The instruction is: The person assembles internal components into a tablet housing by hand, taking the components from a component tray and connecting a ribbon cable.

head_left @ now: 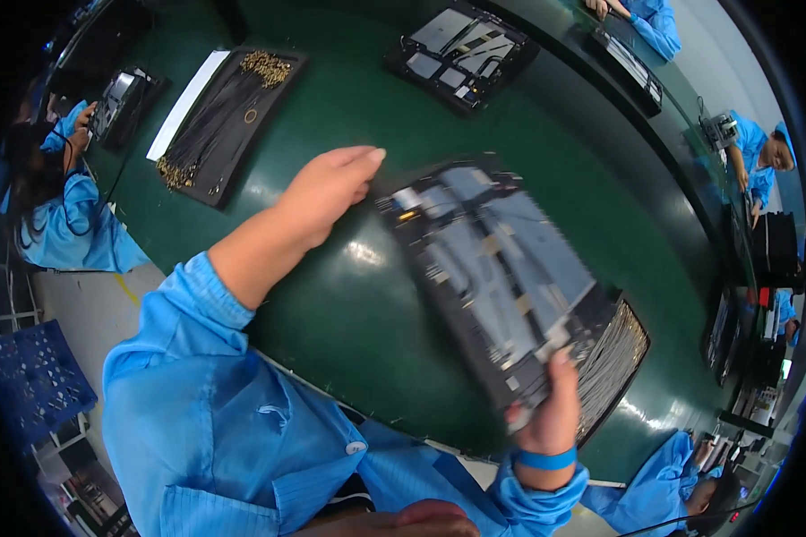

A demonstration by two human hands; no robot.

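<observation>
My right hand [551,412], with a blue band at the wrist, grips the lower end of an opened tablet [537,237] in a black holder. The tablet is tilted and blurred by motion; grey panels and dark ribbon cables show on its inner side. My left hand [327,192] is over the bench beside the tablet's far left corner, apart from it. Its fingers are curled, with thumb and forefinger together; whatever they may hold is too small to make out.
On the green bench [331,331] lies a black tray [233,179] of thin dark cables with gold ends. Another tray of cables [613,358] sits partly behind the held tablet. A second opened tablet [461,54] lies at the far side. Co-workers in blue sit around.
</observation>
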